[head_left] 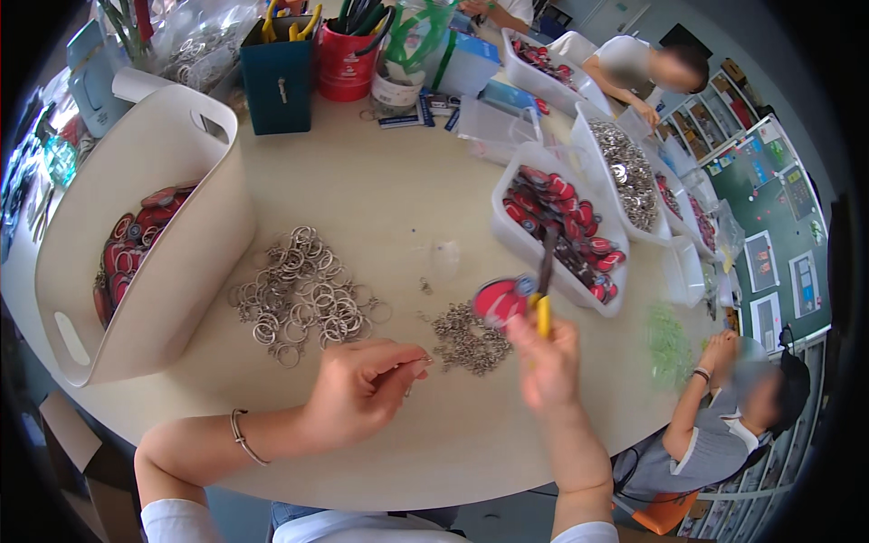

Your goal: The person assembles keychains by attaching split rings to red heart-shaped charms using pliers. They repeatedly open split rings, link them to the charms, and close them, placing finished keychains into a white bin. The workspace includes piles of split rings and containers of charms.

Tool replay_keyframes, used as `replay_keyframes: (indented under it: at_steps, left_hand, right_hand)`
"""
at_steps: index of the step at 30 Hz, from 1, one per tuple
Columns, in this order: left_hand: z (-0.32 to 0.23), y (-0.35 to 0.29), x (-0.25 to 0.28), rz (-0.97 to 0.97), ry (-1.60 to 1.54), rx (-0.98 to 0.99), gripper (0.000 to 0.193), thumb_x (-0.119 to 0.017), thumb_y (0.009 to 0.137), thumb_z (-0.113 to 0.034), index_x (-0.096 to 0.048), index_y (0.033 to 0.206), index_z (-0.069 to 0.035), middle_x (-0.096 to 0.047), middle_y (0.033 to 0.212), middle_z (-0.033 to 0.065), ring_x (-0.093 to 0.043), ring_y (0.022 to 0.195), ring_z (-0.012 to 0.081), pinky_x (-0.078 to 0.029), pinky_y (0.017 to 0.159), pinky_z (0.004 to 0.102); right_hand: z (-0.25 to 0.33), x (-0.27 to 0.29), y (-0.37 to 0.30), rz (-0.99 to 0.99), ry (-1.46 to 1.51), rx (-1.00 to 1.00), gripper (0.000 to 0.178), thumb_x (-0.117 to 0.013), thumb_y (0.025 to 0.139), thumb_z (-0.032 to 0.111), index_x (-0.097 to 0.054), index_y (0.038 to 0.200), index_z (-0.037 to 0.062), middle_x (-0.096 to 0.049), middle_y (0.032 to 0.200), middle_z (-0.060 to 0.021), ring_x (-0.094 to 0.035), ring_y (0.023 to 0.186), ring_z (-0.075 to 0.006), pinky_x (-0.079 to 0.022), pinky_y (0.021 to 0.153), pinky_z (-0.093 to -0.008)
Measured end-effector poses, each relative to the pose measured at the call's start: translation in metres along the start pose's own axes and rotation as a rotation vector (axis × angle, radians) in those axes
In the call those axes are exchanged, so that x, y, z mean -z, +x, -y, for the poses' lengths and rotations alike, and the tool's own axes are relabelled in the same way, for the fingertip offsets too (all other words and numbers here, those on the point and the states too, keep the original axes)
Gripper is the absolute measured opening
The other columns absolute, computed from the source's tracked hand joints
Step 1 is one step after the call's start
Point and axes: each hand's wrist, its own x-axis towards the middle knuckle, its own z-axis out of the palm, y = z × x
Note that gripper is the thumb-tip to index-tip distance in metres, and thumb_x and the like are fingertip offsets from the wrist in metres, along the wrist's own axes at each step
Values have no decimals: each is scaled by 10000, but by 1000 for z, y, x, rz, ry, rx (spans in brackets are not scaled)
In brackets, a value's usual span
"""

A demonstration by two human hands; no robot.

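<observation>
My left hand (355,389) is closed in a pinch, with a small shiny metal piece (427,359) at its fingertips, too small to make out its kind. Yellow-handled pliers (543,315) are gripped in my right hand (550,369), their dark jaws pointing away from me. The same hand also holds a red oval tag (494,302), slightly blurred. Between my hands lies a pile of small metal connectors (471,339). Beyond my left hand spreads a heap of split key rings (308,294).
A tall cream tub (204,262) with red tags stands at left. On the right are a white bin (503,231) of red tags and another bin of metal parts (625,176). A dark tool box (276,95) and red tin (346,68) stand behind. Other people sit at right.
</observation>
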Motion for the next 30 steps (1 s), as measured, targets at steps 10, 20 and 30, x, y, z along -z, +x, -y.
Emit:
replay_keyframes:
  at_steps: [10,20,30]
  left_hand:
    - [-3,0,-1,-45,54,17,88,-596,868,46,-646,937,61,-676,783,105,-606,550,90,-485,468,210]
    - [-11,1,-4,-81,-123,179,102,-621,868,9,-660,953,51,-659,737,70,-588,555,67,-476,478,212]
    - [-10,0,-3,-84,-143,216,98,-636,852,14,-662,940,46,-663,739,72,-588,550,72,-470,473,215]
  right_hand:
    - [-22,-43,-24,124,62,-7,48,-645,879,38,-620,917,21,-534,900,26,-483,821,-68,-388,772,-238]
    - [-29,-39,-25,79,-18,107,54,-660,860,15,-610,847,-1,-485,951,9,-464,803,-68,-388,686,-232]
    - [-31,-40,-25,52,-245,287,103,-706,824,41,-629,796,-21,-472,919,-26,-453,809,-98,-382,662,-231]
